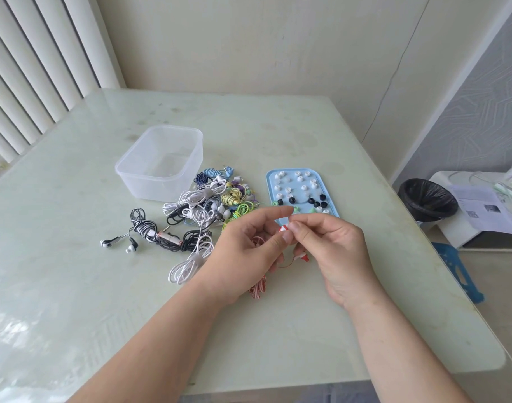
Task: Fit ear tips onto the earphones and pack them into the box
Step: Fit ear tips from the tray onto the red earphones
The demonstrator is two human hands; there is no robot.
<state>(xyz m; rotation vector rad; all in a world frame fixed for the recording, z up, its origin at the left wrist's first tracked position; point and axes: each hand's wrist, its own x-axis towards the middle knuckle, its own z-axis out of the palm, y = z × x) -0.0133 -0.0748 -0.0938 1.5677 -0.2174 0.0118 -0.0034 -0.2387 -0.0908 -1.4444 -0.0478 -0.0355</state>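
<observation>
While L hand [246, 245] pinches the red-white earbud [283, 228] w/ thumb and curled fingers, index sticking out straight, R hand [333, 242] pinches the bud's front end, thumb + forefinger closed tight. Can't tell if an ear tip is between them. Both are held above the worktop [365, 315], mid-width, nearer its near edge. To fit well, prob: hold bud steady, push the soft tip square over the nozzle, roll rim till seated, no skew. Second bud [303, 257] dangles under R hand; flat striped cable [257, 287] hangs below L. Ear tips [299, 179] are small rubbery-looking domes, white/black/green, on glossy blue tray [270, 186] toward right edge. Clear plastic box [161, 184], rounded corners, looks empty, sits toward far-left corner. Tangled earphone pile [202, 205] lies between box and tray.
</observation>
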